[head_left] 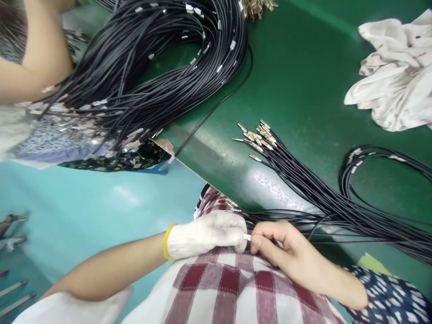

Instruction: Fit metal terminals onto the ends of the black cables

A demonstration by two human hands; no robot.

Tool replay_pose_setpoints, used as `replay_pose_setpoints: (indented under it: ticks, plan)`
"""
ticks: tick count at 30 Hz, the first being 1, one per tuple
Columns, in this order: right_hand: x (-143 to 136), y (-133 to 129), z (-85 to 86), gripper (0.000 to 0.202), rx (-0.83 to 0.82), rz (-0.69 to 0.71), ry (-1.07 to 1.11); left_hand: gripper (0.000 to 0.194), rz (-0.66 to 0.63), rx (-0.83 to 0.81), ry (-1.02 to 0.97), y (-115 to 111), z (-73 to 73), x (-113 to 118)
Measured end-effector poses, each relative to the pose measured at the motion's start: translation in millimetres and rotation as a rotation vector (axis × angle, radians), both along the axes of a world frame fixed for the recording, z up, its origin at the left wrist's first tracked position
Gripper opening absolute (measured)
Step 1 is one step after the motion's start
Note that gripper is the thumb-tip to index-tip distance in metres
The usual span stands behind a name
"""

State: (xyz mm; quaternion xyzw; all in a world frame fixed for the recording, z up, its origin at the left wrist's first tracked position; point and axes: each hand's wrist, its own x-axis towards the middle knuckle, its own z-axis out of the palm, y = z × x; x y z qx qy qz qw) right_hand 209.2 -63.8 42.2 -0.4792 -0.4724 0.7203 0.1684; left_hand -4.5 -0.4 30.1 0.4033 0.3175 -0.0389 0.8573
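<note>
My left hand (216, 231), in a white knit glove with a yellow cuff, is closed in a pinch close against the checked apron. My bare right hand (286, 252) meets it from the right, thumb and forefinger pinched. Between the fingertips shows a small silvery cable connector (247, 236), gripped from both sides; most of it is hidden. Just beyond my hands, several thin black cables (283, 215) with metal ends run along the table edge. Farther on, a bundle of black cables (303, 175) lies with its silver and yellow-marked connectors (259, 138) pointing up-left.
The green table (297, 81) carries a large looped heap of black cables (202, 72) at upper left, beside another person's arm (47, 54). A coiled cable loop (351, 171) lies right, below a crumpled white cloth (398, 72). Brass-coloured pieces (258, 6) are at the top.
</note>
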Motion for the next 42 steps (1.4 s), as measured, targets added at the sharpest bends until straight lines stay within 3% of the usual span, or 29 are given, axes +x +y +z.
replay_pose_setpoints:
  ticks: [4,17,36,42]
  plan:
    - [-2.2,-2.5,1.1,0.033,-0.094,-0.002,0.046,0.043,-0.073,-0.081,-0.049,-2.3,-7.9,-1.7]
    - [-0.5,-21.2,-4.1,0.038,0.069,-0.004,-0.013,0.048,-0.059,-0.194,0.044,-7.4,0.6,7.3]
    - [-1.7,-22.5,-3.1,0.041,0.119,-0.007,-0.066,0.041,-0.078,-0.167,0.030,-6.3,2.1,8.8]
    - [-1.9,-17.4,-6.4,0.041,0.037,-0.056,0.002,0.041,-0.061,-0.157,0.006,3.4,-3.3,11.8]
